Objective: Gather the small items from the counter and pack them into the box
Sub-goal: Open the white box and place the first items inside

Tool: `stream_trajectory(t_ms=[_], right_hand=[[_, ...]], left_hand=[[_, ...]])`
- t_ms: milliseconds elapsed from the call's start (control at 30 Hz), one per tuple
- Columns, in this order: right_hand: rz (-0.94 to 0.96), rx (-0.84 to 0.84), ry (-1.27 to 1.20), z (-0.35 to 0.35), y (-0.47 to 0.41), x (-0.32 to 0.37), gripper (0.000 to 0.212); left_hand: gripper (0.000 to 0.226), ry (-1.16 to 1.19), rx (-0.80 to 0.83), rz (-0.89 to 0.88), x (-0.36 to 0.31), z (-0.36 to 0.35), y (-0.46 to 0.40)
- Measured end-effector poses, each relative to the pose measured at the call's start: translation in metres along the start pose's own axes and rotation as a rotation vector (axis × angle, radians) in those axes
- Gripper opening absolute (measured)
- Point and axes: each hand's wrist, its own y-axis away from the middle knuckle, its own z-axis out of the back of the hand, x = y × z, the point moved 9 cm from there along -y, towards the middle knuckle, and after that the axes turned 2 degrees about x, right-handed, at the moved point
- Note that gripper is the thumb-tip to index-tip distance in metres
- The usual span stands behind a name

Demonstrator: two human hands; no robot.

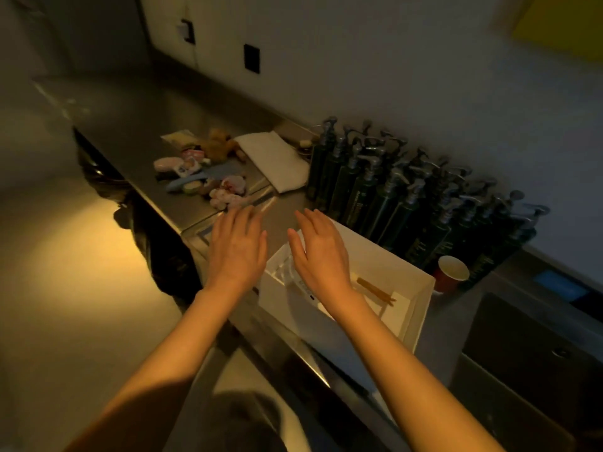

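A white open box (421, 298) sits on the steel counter (137, 125) in front of me, with a brown stick-like item (375, 290) and some white things inside. A heap of small items (208, 177), pink, white and pale blue, lies on the counter to the far left of the box, with a small brown plush toy (217, 143) behind it. My left hand (236, 247) hovers flat over the counter just left of the box, fingers straight, holding nothing. My right hand (321, 252) is stretched over the box's left end, fingers straight and empty.
Several dark green pump bottles (408, 203) stand in rows against the wall behind the box. A folded white cloth (277, 159) lies beside the heap. A red paper cup (452, 272) stands right of the box. A sink basin (528, 347) is at the right.
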Motion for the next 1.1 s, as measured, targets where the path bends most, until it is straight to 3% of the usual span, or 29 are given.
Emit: stream_trajectory(t_ms=[300,400,500,767,1100], right_hand=[[0.054,0.044,-0.038,-0.084,0.002,0.072,0.040],[0.073,0.020,-0.081,-0.110,-0.014,0.093,0.028],[0.073,0.053,-0.082,-0.143,-0.036,0.105,0.026],[-0.151,0.120,-0.034,-0.217,-0.107,0.095,0.030],[-0.320,0.038,0.028,-0.246,-0.147,0.048,0.025]], left_hand=[[0.041,-0.115,0.108,0.203,0.099,-0.014,0.041],[0.033,-0.105,0.125,0.203,0.133,-0.023,0.037],[0.033,-0.108,0.134,0.163,0.168,-0.028,0.017],[0.034,-0.040,0.075,-0.078,0.222,-0.037,-0.060],[0.045,0.088,0.130,-0.189,0.265,-0.092,-0.119]])
